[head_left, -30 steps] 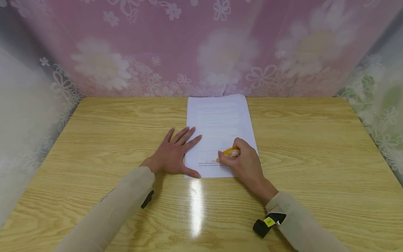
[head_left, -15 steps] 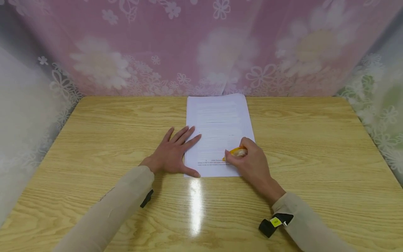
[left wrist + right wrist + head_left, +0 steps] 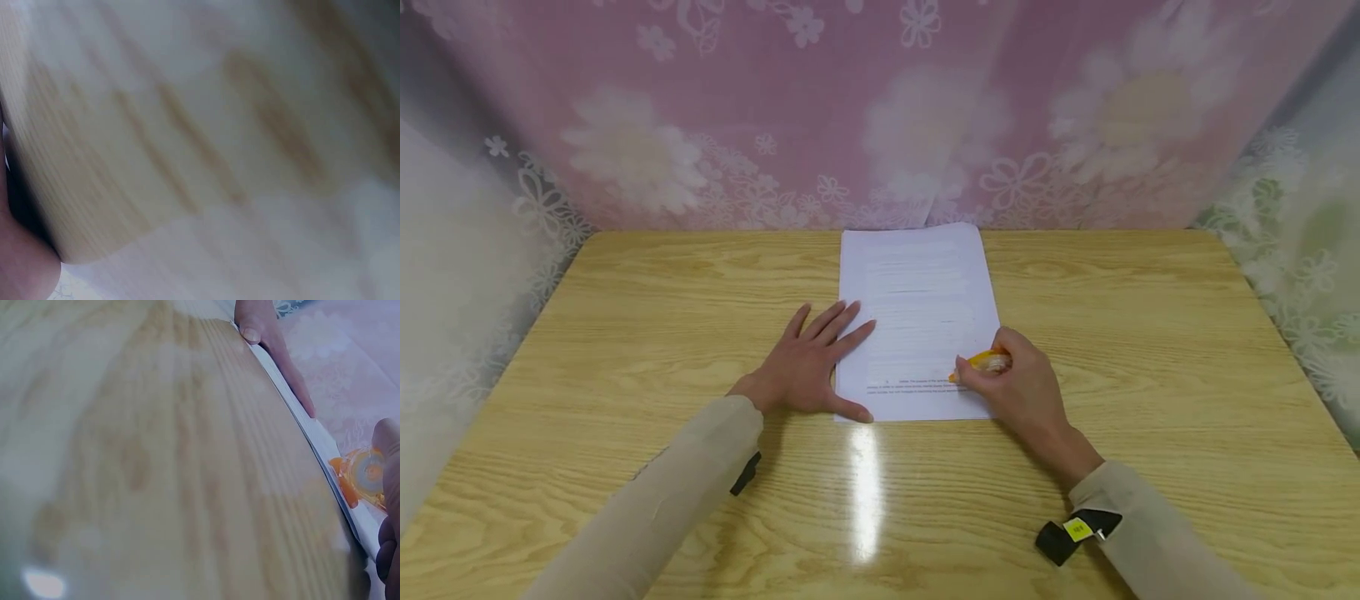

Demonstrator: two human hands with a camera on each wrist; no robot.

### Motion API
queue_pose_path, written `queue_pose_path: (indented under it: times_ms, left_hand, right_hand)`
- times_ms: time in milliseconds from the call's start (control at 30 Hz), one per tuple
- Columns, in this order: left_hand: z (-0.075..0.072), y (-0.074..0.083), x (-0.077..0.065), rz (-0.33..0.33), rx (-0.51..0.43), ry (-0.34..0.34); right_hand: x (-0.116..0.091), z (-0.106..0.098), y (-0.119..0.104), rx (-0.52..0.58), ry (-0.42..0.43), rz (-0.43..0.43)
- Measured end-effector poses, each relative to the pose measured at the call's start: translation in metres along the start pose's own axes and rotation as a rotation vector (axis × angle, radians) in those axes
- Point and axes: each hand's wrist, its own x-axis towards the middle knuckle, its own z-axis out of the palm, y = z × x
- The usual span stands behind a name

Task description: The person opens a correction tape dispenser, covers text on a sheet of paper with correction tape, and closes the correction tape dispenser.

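A stack of white printed paper (image 3: 917, 258) lies on the wooden table, its far end slightly raised. My left hand (image 3: 805, 367) rests spread on its left edge, fingers straight and thumb at the near corner. In my right hand (image 3: 1030, 387) I grip an orange correction tape (image 3: 985, 360), its tip at the printed lines low on the page, toward the right. The right wrist view shows the correction tape's clear orange body (image 3: 362, 478) with a round reel inside, pinched by fingers (image 3: 389, 440). Only a bit of the left hand (image 3: 28, 269) enters the left wrist view.
The wood-grain table (image 3: 1150, 333) extends to both sides and toward me, with a bright light reflection near the front. A pink flowered curtain (image 3: 760, 108) hangs right behind the table's far edge. Black wrist straps (image 3: 1060, 542) sit on the sleeves.
My right hand has slid the correction tape to the right along the lower printed lines, uncovering more text to the left of its tip. The left hand has kept its place on the paper.
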Motion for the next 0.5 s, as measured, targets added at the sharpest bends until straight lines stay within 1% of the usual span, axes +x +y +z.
queue_pose_path:
  times_ms: [100, 133, 200, 267, 300, 367, 433, 500]
  left_hand:
    - [0.0, 0.0, -0.001, -0.003, 0.002, -0.004]
    - [0.0, 0.0, -0.002, -0.005, 0.002, -0.006]
    - [0.001, 0.0, -0.003, -0.01, 0.006, -0.009]
    - [0.001, -0.001, -0.003, -0.012, 0.007, -0.011]
    - [0.001, 0.0, -0.003, -0.013, 0.004, -0.012]
    - [0.001, 0.0, -0.003, -0.013, 0.002, -0.01]
    - [0.001, 0.001, -0.002, -0.01, -0.002, -0.005]
    - [0.001, 0.002, -0.001, -0.004, -0.008, -0.001]
  right_hand:
    - [-0.001, -0.001, 0.003, 0.06, -0.011, 0.02]
    - [-0.001, -0.001, 0.004, 0.086, -0.018, 0.046]
    - [0.0, -0.005, 0.001, 0.171, -0.045, 0.131]
    - [0.002, -0.008, 0.004, 0.258, -0.049, 0.244]
    - [0.003, -0.01, 0.003, 0.334, -0.056, 0.314]
    - [0.006, -0.018, 0.001, 0.553, -0.079, 0.454]
    - [0.007, -0.023, 0.001, 0.786, -0.099, 0.555]
    - [0.007, -0.031, -0.006, 1.025, -0.148, 0.635]
